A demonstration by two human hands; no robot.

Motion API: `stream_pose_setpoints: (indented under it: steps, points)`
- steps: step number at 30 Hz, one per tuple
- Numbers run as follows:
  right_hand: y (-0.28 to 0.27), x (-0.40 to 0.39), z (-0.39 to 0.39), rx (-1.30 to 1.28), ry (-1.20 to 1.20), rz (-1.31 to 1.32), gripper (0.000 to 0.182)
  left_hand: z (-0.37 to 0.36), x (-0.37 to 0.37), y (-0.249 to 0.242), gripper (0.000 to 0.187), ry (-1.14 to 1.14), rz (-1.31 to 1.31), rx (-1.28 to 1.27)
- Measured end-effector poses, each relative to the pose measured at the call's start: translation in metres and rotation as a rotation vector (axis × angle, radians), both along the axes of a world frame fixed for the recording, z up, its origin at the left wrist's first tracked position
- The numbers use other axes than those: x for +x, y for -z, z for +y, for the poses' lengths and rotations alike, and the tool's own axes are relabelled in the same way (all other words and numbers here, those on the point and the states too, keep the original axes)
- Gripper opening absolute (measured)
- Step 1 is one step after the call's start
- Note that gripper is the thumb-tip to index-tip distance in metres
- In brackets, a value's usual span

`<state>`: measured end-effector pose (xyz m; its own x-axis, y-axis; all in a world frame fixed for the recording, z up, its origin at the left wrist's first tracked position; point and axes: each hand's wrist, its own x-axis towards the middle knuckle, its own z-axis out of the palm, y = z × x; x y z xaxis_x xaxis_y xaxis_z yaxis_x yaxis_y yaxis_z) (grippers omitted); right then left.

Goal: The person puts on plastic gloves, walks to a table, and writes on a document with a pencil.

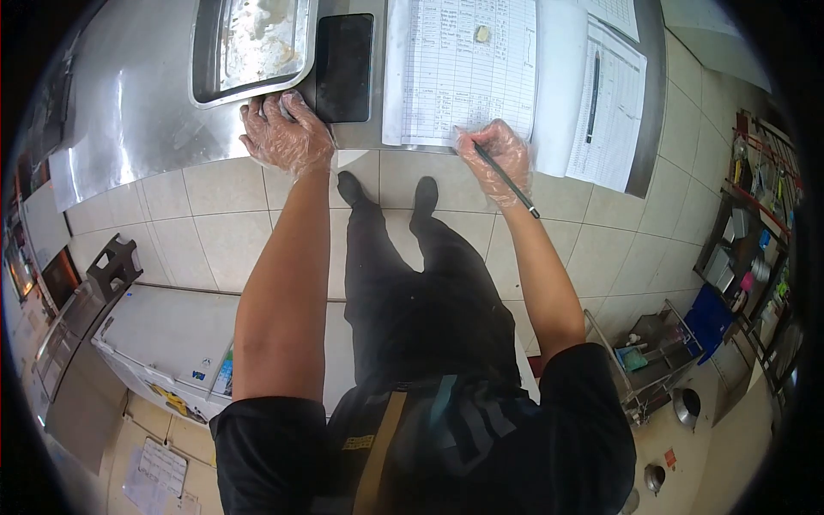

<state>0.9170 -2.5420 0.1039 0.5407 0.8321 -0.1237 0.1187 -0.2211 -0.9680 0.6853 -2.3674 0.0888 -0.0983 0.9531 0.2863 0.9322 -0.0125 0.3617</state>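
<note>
In a clear plastic glove, my right hand point(499, 159) is closed round a dark pencil or pen point(505, 178). Its tip meets the lower edge of a ruled sheet point(472, 77) filled with handwriting, part of an open book or stack of papers. A small pale lump point(482, 34) lies on that sheet. My left hand point(288, 133), also gloved, rests at the steel table's edge with its fingers spread, just below a metal tray point(203, 96) with residue inside. Beside it lies a black phone point(344, 69), its screen dark.
More written sheets point(609, 103) lie at the right, with a second dark pen point(594, 94) on them. The steel table point(146, 94) stretches left. Behind me are a white chest freezer point(163, 330), a dark stool point(114, 266) and a metal rack point(639, 352).
</note>
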Motion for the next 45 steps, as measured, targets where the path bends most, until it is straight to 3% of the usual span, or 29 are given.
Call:
stream_pose_setpoints:
  steps: [20, 45]
  points:
    - [0.011, 0.002, 0.001, -0.013, 0.011, -0.133, 0.028, 0.001, 0.000, 0.001, 0.043, -0.002, 0.028, 0.007]
    - [0.003, 0.001, 0.003, 0.015, -0.005, 0.051, 0.021, 0.001, -0.001, 0.000, 0.043, 0.000, 0.020, -0.022]
